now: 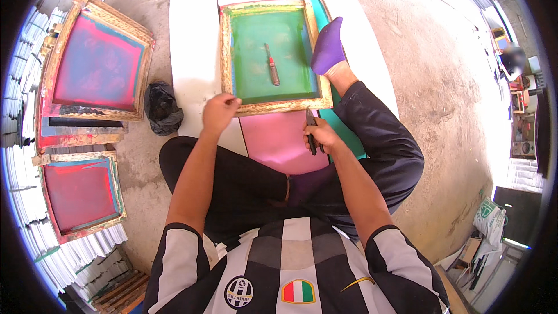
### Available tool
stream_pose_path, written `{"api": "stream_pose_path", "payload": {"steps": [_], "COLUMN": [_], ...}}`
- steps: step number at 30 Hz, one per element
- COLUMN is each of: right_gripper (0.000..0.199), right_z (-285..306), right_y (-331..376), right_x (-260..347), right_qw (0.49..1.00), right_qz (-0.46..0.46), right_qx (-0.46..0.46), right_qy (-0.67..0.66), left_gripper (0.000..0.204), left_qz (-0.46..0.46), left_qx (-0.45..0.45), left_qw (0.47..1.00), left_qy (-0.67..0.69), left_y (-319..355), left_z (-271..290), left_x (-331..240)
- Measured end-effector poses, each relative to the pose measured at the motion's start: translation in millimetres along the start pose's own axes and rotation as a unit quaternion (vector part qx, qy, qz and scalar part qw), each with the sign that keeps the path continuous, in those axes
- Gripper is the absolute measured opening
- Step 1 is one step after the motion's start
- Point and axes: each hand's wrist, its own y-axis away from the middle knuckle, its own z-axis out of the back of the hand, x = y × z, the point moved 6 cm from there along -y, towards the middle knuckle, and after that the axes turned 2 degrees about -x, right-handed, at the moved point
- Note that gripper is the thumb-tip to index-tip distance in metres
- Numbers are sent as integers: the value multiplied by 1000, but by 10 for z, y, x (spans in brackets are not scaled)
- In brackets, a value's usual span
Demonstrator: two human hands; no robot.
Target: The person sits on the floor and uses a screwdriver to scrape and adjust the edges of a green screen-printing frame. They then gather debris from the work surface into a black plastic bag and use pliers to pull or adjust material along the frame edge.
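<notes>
Screen-printing frame point(273, 102) with green mesh lies flat on a white board point(195, 52) on the concrete floor point(430, 81), just ahead of the seated person's crossed legs. The left hand point(219, 113) pinches the frame's near wooden edge, fingers closed on it, seemingly to keep it from sliding. The right hand point(321, 135) grips a dark slim tool point(311, 131), fingers wrapped round it, its tip beside the frame's near right corner. A purple-socked foot point(328, 46) rests on the frame's right rail, likely pinning it too. A small red-handled tool point(271, 65) lies loose on the mesh, within the working area. Pink sheet point(279, 139) sits under the near edge. To the left, two more frames point(99, 64) with red and pink mesh and a black bag point(161, 107) crowd the floor.
</notes>
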Motion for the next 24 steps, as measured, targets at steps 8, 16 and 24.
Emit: {"api": "stream_pose_path", "payload": {"steps": [8,16,24], "right_gripper": [19,27,46], "right_z": [-816,-974,-789], "right_y": [94,-26,48], "right_x": [82,-44,-37], "right_qw": [993,989,986], "right_qz": [27,26,-9], "right_qx": [71,113,66], "right_qy": [86,92,152], "left_gripper": [28,13,13], "left_qz": [-253,-289,-157], "left_qx": [102,92,64], "left_qw": [961,948,976], "left_qy": [-35,-98,-133], "left_y": [408,421,247], "left_z": [-461,-522,-378], "left_x": [-689,-661,-501]}}
